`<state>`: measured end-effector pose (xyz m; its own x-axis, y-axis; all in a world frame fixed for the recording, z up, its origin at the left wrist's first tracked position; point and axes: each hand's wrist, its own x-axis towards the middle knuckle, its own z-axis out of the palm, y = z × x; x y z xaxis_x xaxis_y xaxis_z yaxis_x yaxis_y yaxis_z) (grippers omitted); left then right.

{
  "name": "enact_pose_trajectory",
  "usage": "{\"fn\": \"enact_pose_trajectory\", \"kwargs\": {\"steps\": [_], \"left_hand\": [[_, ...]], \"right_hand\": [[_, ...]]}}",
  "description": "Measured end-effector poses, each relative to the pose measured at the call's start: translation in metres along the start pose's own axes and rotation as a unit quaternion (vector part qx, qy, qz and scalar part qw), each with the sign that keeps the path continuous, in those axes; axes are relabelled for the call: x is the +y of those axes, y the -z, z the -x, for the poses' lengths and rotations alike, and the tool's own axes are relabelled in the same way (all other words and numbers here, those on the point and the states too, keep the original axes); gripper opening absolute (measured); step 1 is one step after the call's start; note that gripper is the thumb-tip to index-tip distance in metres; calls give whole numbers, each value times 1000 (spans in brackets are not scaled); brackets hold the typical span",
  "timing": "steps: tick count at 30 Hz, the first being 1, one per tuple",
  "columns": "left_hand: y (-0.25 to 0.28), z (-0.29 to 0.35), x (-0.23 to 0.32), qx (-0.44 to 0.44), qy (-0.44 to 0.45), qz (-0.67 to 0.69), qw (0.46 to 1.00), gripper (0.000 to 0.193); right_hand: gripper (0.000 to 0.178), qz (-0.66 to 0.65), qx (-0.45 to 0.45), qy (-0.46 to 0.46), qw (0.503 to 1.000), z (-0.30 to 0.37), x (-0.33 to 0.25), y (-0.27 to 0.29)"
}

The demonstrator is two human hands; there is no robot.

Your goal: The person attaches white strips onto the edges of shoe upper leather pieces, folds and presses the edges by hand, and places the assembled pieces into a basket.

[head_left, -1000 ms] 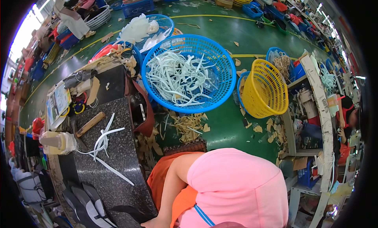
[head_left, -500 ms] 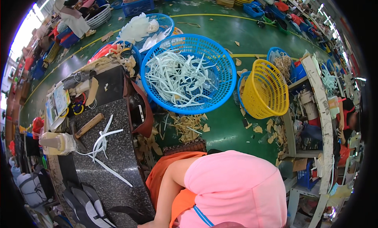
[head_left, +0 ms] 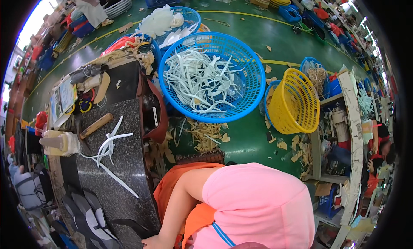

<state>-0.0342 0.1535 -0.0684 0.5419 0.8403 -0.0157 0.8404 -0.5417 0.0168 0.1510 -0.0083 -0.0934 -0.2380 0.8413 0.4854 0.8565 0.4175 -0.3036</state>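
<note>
My right arm, in a pink sleeve, bends down the right side of a speckled dark worktop. Only part of my right hand shows at the lower edge; its fingers are mostly cut off. Close beside it lies a dark strap-like piece, and I cannot tell whether the hand touches it. To the left of that, several black and grey shaped pieces lie overlapped. My left hand is out of sight. Further up the worktop are white strips and a wooden-handled hammer.
A blue basket of pale strips stands beyond the worktop, with a yellow basket to its right. A tape-wrapped container sits at the worktop's left edge. Tan scraps litter the green floor. A shelf frame rises on the right.
My right hand has moved slightly left and up, showing a little more at the lower edge. The view has shifted a little, with the baskets now slightly further right.
</note>
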Motion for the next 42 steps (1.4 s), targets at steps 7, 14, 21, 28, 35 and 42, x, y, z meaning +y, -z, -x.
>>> {"fn": "enact_pose_trajectory", "kwargs": {"steps": [7, 14, 21, 28, 35, 42], "left_hand": [[23, 54, 107, 189, -202, 132, 952, 47], [29, 84, 40, 3, -218, -252, 943, 68], [38, 68, 171, -69, -272, 260, 924, 76], [42, 58, 169, -16, -296, 258, 920, 57], [28, 47, 160, -33, -327, 325, 887, 38], [25, 49, 155, 38, -383, 284, 878, 38]], "right_hand": [[38, 42, -33, 49, 997, 0, 11, -11], [19, -23, -15, 74, 997, 17, 31, 35], [8, -91, -205, -24, 974, 55, 47, 128], [33, -110, -131, 2, 985, 59, 73, 176], [22, -82, -177, 19, 981, 51, 77, 164], [23, -64, -203, 20, 977, 46, 74, 165]]}}
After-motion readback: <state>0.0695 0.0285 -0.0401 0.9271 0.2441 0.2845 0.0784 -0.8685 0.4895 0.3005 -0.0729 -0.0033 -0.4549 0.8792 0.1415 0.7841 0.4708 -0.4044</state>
